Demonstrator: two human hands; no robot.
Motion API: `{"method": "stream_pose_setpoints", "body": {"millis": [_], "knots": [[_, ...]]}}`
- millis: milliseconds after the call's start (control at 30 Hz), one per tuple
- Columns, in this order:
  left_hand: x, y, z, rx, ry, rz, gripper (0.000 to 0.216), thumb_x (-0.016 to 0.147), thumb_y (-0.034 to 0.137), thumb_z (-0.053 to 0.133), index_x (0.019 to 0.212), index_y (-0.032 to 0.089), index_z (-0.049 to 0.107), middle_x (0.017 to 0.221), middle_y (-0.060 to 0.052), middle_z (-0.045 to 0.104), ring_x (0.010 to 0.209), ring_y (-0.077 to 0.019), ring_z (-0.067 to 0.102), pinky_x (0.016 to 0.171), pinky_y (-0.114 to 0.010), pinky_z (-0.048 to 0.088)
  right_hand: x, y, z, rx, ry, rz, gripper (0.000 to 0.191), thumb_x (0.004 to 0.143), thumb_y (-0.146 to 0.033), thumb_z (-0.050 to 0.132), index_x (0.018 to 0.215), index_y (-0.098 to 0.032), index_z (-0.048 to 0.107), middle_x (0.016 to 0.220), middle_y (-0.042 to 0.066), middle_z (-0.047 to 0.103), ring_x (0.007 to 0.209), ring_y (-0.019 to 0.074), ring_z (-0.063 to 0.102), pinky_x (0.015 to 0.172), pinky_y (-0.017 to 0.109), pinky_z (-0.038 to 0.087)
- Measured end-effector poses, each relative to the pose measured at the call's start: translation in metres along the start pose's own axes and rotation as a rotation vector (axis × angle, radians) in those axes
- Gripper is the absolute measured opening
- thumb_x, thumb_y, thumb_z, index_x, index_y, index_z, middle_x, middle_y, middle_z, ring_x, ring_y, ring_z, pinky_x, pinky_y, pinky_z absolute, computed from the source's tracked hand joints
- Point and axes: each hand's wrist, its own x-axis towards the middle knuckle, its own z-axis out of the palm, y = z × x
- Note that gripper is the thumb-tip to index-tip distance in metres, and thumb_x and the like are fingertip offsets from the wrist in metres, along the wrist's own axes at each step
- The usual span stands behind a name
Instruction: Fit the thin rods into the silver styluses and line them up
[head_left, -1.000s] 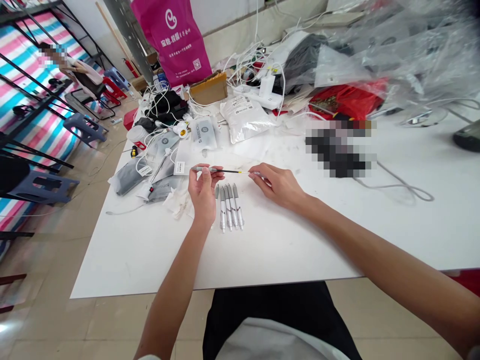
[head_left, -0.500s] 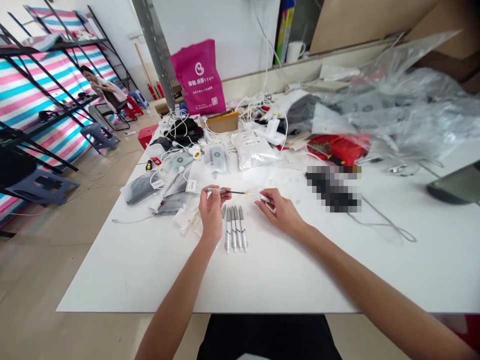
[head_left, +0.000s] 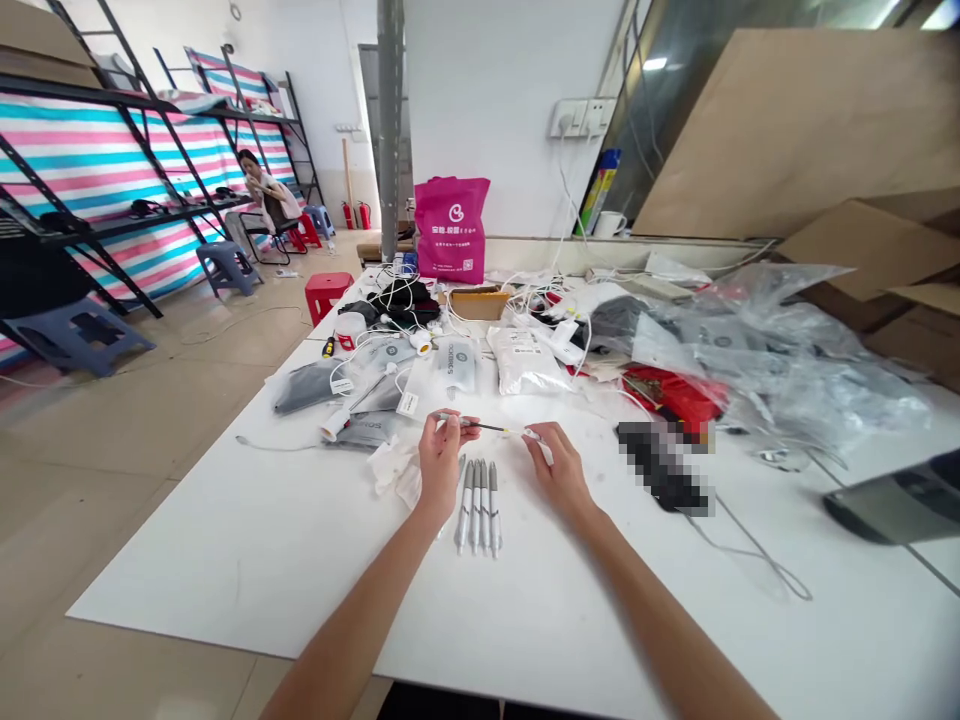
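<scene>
My left hand (head_left: 441, 470) is closed on the grey front part of a pen, held level above the table. A thin dark pen refill (head_left: 490, 428) sticks out of that part to the right, with a yellowish section toward its end. Across from it, my right hand (head_left: 561, 475) pinches a white pen barrel (head_left: 533, 434), mostly covered by the fingers. The refill's tip is at or very near the barrel; I cannot tell whether it is inside. Below the hands, several grey-and-white pens (head_left: 480, 505) lie side by side, grey ends away from me.
Grey pouches (head_left: 313, 386), a white plastic packet (head_left: 526, 362) and tangled white cables lie behind my hands. A magenta bag (head_left: 451, 235) stands at the back. Clear plastic bags (head_left: 757, 350) and a blurred-out dark item (head_left: 664, 470) are on the right. A person (head_left: 268, 200) sits far left.
My view has tilted up, so the table sits lower in the picture. My right hand has brought the white barrel closer to the refill's tip. My left hand keeps its hold.
</scene>
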Motion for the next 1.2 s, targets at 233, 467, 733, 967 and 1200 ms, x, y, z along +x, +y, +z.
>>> {"method": "stream_pose_setpoints", "body": {"millis": [233, 467, 733, 967, 1200], "knots": [[-0.007, -0.003, 0.004, 0.031, -0.041, -0.011, 0.038, 0.095, 0.054, 0.072, 0.106, 0.020, 0.059, 0.101, -0.008, 0.079, 0.085, -0.0169, 0.075, 0.090, -0.036, 0.059, -0.014, 0.005, -0.005, 0.003, -0.053, 0.008, 0.021, 0.108, -0.034, 0.048, 0.124, -0.028, 0.062, 0.113, 0.012, 0.067, 0.101, 0.0289, 0.068, 0.086, 0.047, 0.058], [-0.014, -0.002, 0.009, 0.124, -0.061, -0.015, 0.037, 0.095, 0.054, 0.071, 0.105, 0.021, 0.061, 0.103, -0.009, 0.079, 0.089, -0.0182, 0.076, 0.092, -0.037, 0.059, -0.012, 0.000, -0.004, -0.001, -0.058, -0.040, 0.024, 0.108, -0.034, 0.049, 0.123, -0.029, 0.068, 0.108, 0.011, 0.068, 0.091, 0.0256, 0.069, 0.081, 0.043, 0.059], [-0.025, -0.010, 0.013, 0.292, -0.239, -0.093, 0.026, 0.091, 0.045, 0.078, 0.102, 0.021, 0.075, 0.107, -0.008, 0.079, 0.096, -0.0195, 0.074, 0.089, -0.034, 0.058, -0.010, -0.015, -0.009, 0.059, -0.086, -0.085, 0.027, 0.108, -0.032, 0.051, 0.128, -0.028, 0.069, 0.107, 0.011, 0.062, 0.089, 0.0223, 0.068, 0.077, 0.039, 0.060], [-0.025, -0.008, 0.011, 0.313, -0.266, -0.085, 0.021, 0.087, 0.040, 0.082, 0.100, 0.023, 0.080, 0.104, -0.007, 0.079, 0.095, -0.0194, 0.073, 0.090, -0.033, 0.058, -0.015, -0.017, -0.005, 0.103, -0.138, -0.063, 0.028, 0.109, -0.032, 0.051, 0.131, -0.027, 0.067, 0.106, 0.010, 0.063, 0.086, 0.0205, 0.067, 0.072, 0.035, 0.059], [-0.020, -0.001, 0.010, 0.376, -0.285, -0.097, 0.024, 0.085, 0.042, 0.083, 0.097, 0.021, 0.079, 0.100, -0.005, 0.079, 0.090, -0.0197, 0.074, 0.089, -0.034, 0.057, -0.018, -0.021, -0.003, 0.201, -0.167, 0.039, 0.012, 0.108, -0.036, 0.054, 0.112, -0.025, 0.058, 0.095, 0.004, 0.064, 0.078, 0.0167, 0.061, 0.070, 0.031, 0.052]]}}
